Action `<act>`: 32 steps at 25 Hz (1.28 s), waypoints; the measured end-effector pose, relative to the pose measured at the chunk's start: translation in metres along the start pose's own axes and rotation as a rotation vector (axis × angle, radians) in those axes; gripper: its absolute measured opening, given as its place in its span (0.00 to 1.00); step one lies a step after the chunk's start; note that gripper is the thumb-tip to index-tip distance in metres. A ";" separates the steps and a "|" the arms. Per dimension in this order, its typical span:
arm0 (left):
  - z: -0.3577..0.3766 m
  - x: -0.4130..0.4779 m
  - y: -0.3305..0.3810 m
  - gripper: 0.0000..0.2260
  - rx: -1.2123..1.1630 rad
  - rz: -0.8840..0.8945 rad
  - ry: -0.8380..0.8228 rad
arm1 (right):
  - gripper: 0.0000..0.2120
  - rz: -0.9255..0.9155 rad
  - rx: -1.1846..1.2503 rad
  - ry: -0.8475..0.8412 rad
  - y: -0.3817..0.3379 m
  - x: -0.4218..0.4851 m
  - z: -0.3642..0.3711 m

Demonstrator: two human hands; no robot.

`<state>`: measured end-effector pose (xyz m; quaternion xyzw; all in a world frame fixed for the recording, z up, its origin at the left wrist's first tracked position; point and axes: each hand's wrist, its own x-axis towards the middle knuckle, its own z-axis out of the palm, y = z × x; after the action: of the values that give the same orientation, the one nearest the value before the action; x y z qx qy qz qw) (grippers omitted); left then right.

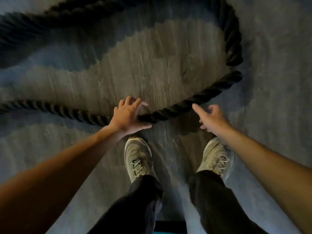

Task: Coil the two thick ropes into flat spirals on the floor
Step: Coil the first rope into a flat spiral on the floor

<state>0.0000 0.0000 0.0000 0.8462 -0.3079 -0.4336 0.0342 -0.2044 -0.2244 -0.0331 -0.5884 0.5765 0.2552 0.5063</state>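
A thick black twisted rope lies on the carpet, running in from the left edge, passing just in front of my feet and curving up the right side toward the top. My left hand lies over this rope at its nearest bend, fingers spread past its far side and thumb stretched along its near side. My right hand hovers just right of that spot, fingers loose and the index finger pointing at the rope without touching it. A second stretch of thick black rope, blurred, crosses the upper left.
The floor is patterned carpet in grey-blue and tan patches. My two beige laced shoes stand close behind the near rope, dark trousers above them. A teal strip shows at the bottom edge.
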 end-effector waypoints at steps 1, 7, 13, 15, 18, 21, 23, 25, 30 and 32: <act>0.011 0.013 -0.007 0.35 0.106 0.071 -0.011 | 0.55 0.029 0.059 0.053 -0.006 0.011 0.005; 0.057 0.045 -0.016 0.32 0.226 0.441 0.183 | 0.61 0.028 0.026 0.275 -0.049 0.054 -0.008; 0.031 0.076 0.018 0.32 0.087 0.533 0.176 | 0.48 -0.306 -0.265 0.508 -0.116 0.048 -0.108; 0.018 0.082 0.023 0.30 0.090 0.514 0.172 | 0.46 -0.406 -0.351 0.611 -0.140 0.049 -0.135; 0.008 0.079 0.014 0.23 0.083 0.485 0.182 | 0.41 -0.508 -0.423 0.686 -0.159 0.039 -0.150; 0.021 0.065 0.010 0.21 0.055 0.471 0.220 | 0.29 -0.608 -0.450 0.698 -0.155 0.028 -0.151; 0.035 0.058 0.007 0.24 0.078 0.469 0.288 | 0.32 -0.699 -0.554 0.585 -0.135 0.032 -0.132; 0.047 0.052 0.002 0.27 0.036 0.426 0.331 | 0.38 -0.712 -0.777 0.468 -0.111 0.041 -0.103; 0.080 0.027 0.005 0.38 0.113 0.448 0.312 | 0.41 -0.789 -1.195 0.265 -0.077 0.039 -0.015; 0.084 0.025 0.004 0.34 0.056 0.499 0.400 | 0.42 -0.857 -1.294 0.181 -0.078 0.031 0.010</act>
<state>-0.0542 0.0010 -0.0683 0.8137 -0.5048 -0.2282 0.1758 -0.1218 -0.2422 -0.0405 -0.9564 0.0744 0.2741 0.0678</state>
